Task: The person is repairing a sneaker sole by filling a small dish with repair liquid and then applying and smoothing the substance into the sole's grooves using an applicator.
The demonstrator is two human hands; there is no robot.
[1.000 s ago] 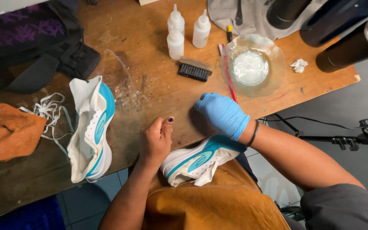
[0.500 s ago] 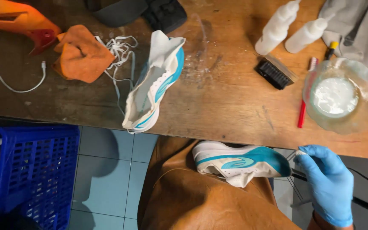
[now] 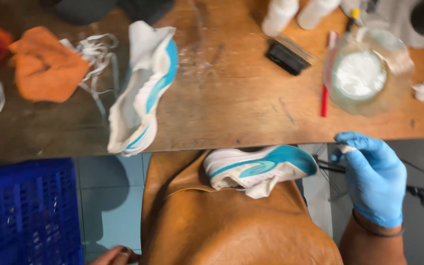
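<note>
A: Where does the head view look from?

B: From above, facing almost straight down over the table [image 3: 251,108] edge and the person's lap.

A: How near?

B: Close. The table fills the upper half; the apron [image 3: 222,221] and floor [image 3: 109,206] fill the lower. The right hand [image 3: 374,181] sits low right, the left hand [image 3: 116,256] barely enters at the bottom edge.

A: Any shared part?

B: Only one view here.

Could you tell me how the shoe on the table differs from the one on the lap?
The shoe on the table lies on the wooden table, its toe past the edge; the shoe on the lap rests on a brown leather apron. The table shoe runs away from the person, opening spread wide; the lap shoe lies crosswise on its side. Both are white and teal, apparently unlaced.
</note>
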